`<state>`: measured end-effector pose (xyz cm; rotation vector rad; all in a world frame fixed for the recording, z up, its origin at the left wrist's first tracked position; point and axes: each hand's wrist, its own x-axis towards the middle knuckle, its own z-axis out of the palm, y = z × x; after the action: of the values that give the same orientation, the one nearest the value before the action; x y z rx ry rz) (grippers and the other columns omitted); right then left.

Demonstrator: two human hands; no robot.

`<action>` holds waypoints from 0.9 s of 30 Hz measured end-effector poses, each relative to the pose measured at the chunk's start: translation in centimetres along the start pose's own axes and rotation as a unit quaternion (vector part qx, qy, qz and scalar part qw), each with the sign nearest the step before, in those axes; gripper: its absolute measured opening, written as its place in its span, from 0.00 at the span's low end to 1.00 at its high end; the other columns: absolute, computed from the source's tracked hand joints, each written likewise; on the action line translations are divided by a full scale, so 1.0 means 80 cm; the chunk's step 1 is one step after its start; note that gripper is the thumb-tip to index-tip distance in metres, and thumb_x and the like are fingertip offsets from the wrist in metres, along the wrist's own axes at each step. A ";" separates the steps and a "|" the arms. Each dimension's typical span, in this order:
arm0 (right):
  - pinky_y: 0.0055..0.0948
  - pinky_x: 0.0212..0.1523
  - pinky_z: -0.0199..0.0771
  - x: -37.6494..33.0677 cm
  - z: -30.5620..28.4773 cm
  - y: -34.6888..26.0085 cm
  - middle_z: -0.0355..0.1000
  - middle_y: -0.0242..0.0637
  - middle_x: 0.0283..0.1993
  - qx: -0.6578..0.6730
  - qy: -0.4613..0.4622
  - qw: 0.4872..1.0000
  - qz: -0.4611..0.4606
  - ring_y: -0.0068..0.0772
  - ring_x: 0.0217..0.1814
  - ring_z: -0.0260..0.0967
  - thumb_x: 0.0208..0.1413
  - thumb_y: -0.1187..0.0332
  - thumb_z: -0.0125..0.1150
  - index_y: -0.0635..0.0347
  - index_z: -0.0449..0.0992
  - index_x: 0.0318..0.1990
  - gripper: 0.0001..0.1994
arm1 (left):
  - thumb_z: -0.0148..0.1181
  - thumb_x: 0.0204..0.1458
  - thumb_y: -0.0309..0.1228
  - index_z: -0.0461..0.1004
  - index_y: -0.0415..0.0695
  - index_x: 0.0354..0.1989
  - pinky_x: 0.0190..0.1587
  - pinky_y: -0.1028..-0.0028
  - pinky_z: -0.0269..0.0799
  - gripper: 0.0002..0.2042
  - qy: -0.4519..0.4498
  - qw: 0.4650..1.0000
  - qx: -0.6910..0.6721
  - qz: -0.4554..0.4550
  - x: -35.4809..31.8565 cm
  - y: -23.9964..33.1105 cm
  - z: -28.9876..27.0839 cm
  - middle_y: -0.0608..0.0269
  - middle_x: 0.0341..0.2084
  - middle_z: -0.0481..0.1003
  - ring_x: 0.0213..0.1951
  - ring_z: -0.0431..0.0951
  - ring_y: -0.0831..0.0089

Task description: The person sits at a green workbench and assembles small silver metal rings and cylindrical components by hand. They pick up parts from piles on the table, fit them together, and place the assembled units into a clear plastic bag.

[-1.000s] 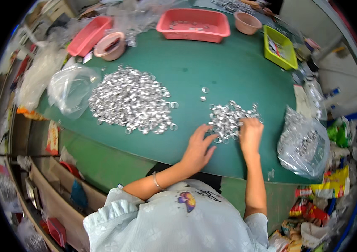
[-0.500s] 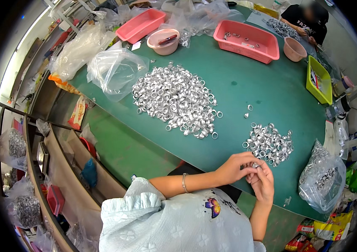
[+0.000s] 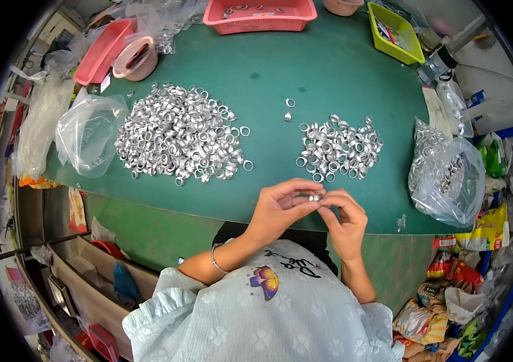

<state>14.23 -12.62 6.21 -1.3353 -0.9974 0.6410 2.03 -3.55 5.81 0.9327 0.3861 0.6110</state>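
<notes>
Between the fingertips of my left hand (image 3: pixel 280 209) and my right hand (image 3: pixel 343 221) is a small silver metal ring (image 3: pixel 315 197). Both hands pinch it, just above the table's near edge. Beyond them lies a smaller pile of silver rings (image 3: pixel 342 148), the things nearest to my fingers. A much larger heap of similar rings (image 3: pixel 175 134) spreads over the table to the left. Two loose rings (image 3: pixel 290 103) rest apart, between the heaps and a little farther back. My fingers cover part of the held ring.
On the green table (image 3: pixel 256 57), a clear bag of rings (image 3: pixel 443 172) sits right and an open plastic bag (image 3: pixel 91 136) left. Farther back are a pink basket (image 3: pixel 260 23), a lime-green basket (image 3: pixel 396 36), a pink tray (image 3: pixel 104 51) and a pink bowl (image 3: pixel 139 66). Drawers (image 3: pixel 81 295) stand lower left.
My view has swung to the right, so the table now sits more squarely before me. The co-worker at the far right has left the picture. My hands still hold a ring together.
</notes>
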 end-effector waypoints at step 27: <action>0.20 0.31 0.63 0.024 -0.051 0.071 0.70 0.37 0.34 -0.238 0.160 0.958 0.004 0.21 0.26 0.64 0.50 0.79 0.55 0.65 0.72 0.35 0.04 | 0.53 0.51 0.23 0.69 0.35 0.45 0.39 0.77 0.72 0.12 0.050 0.992 -0.055 -0.098 -0.004 0.005 -0.002 0.58 0.34 0.73 0.37 0.76 0.70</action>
<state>19.61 -12.02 1.36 -1.7987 -0.9080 0.1750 1.56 -3.47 6.10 0.7509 0.5219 0.4942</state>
